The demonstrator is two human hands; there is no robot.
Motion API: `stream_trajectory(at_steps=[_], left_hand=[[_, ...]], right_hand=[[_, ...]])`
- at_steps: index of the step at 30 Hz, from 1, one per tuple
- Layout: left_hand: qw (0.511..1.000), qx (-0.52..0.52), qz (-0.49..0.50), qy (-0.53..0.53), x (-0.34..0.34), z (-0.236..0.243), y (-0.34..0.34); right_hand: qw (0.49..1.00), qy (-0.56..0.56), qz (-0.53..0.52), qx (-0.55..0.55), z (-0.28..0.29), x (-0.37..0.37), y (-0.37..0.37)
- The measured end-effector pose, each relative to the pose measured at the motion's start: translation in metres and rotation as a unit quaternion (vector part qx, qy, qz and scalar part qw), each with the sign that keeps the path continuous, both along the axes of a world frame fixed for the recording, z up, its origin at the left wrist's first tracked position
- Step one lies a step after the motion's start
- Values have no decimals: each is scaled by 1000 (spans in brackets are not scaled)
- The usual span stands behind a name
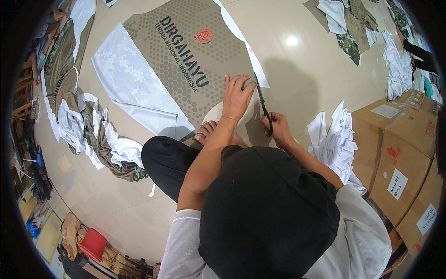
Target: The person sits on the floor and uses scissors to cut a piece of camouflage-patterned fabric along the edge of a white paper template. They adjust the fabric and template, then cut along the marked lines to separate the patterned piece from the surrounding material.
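The right hand (277, 129) has its fingers curled closed through the handles of dark scissors (262, 103), whose blades point away from the person, at the right edge of an olive-brown fabric panel (216, 60). The left hand (238, 101) lies on that panel just left of the blades, fingers bent and partly spread; whether they also pinch the cloth, I cannot tell.

The panel, patterned with hexagons and dark lettering, stretches forward and to the left from under the left fingers. A narrow white strip (256, 69) runs along its right edge, its near end just right of the blades. Along the panel's left side lies pale camouflage cloth (139, 79). A bare foot (208, 132) sits at the near edge, close to the left wrist.

Tiled floor (290, 69) extends right of the strip as far as the cloth pieces (346, 21) at upper right. Nearer, a white cloth heap (335, 142) lies right of the right hand, with cardboard boxes (399, 139) beyond it. Crumpled cloth (100, 132) lies well to the left.
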State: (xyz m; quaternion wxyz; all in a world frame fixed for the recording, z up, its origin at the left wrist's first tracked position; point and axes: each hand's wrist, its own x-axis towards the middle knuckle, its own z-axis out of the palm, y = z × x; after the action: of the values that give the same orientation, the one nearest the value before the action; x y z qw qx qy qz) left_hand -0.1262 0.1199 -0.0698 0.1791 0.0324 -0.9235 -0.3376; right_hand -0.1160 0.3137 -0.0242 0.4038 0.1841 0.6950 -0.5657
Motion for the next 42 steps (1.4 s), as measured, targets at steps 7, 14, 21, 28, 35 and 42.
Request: stream_trajectory(at_steps=[7,14,21,28,35,42], left_hand=[[1000,1,0,0,0,0,0],[1000,2,0,1,1,-2,0],[1000,1,-2,-3,1,-1,-1],[1000,0,-2,2,1,-2,-1],[1000,6,-1,10,1,0,-1],[1000,7,-1,8,1,-1,-1]], right_hand=[[1000,4,-1,-6,2,1,0],[1000,-3,-2,-9,1,1,2],[1000,7,-4,-5,-1,-8,-3],[1000,8,8,-18,-2,-23,-11],[1000,0,2,-22,-3,-25,-13],[1000,4,-1,-19,-2,-25,-15]])
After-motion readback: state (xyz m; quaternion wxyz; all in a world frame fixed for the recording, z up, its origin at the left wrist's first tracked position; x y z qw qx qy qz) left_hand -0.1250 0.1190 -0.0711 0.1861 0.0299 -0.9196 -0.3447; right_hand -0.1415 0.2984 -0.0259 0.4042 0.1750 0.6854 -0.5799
